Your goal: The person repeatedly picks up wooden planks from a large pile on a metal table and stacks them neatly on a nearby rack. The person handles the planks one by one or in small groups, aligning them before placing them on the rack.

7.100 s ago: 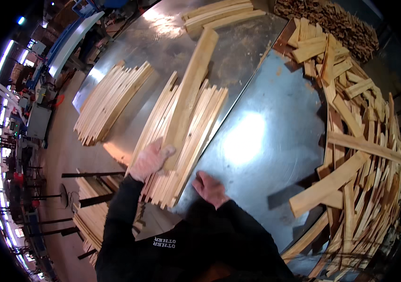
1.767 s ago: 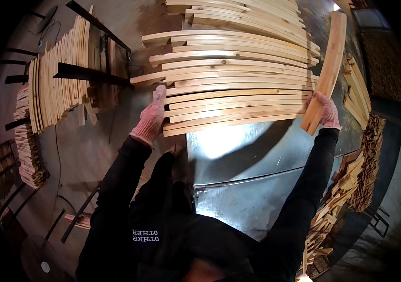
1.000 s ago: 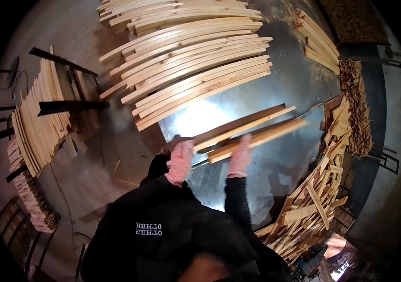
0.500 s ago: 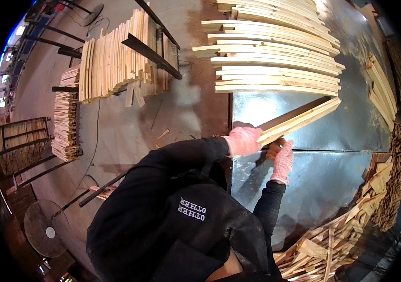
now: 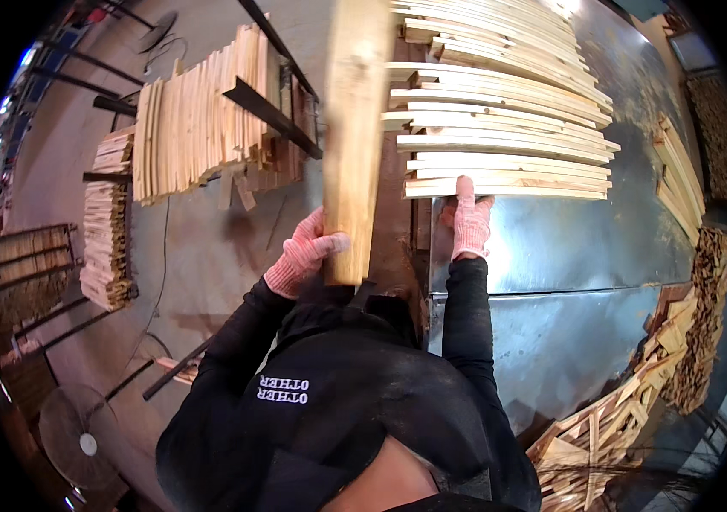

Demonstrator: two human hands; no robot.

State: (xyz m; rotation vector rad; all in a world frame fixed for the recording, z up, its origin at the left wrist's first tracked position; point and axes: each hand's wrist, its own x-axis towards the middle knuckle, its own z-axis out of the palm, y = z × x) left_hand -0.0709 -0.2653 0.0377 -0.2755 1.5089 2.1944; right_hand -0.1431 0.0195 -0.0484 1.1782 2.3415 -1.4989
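In a pink knitted glove, my left hand (image 5: 302, 253) is closed round the near end of a long wooden board (image 5: 356, 145). The board points away from me, its far part running past the top of the picture and blurred. My right hand (image 5: 471, 229), gloved alike, is at the near edge of a row of pale wooden strips (image 5: 508, 141) lying side by side on a metal table (image 5: 568, 243). One digit lies over the nearest strip (image 5: 542, 189); the other fingers look curled against its near side and are partly hidden.
Black metal bars (image 5: 274, 119) frame a stack of wooden strips (image 5: 197, 124) at the left, with another stack (image 5: 107, 222) beyond. Offcuts (image 5: 593, 444) heap up at the lower right, and several slats (image 5: 677, 183) lie on the table's right side. A round fan (image 5: 82, 435) stands lower left.
My left hand has swung the board from over the table to the left, turning it to point away from me. My right hand has left the board and moved to the nearest strip.
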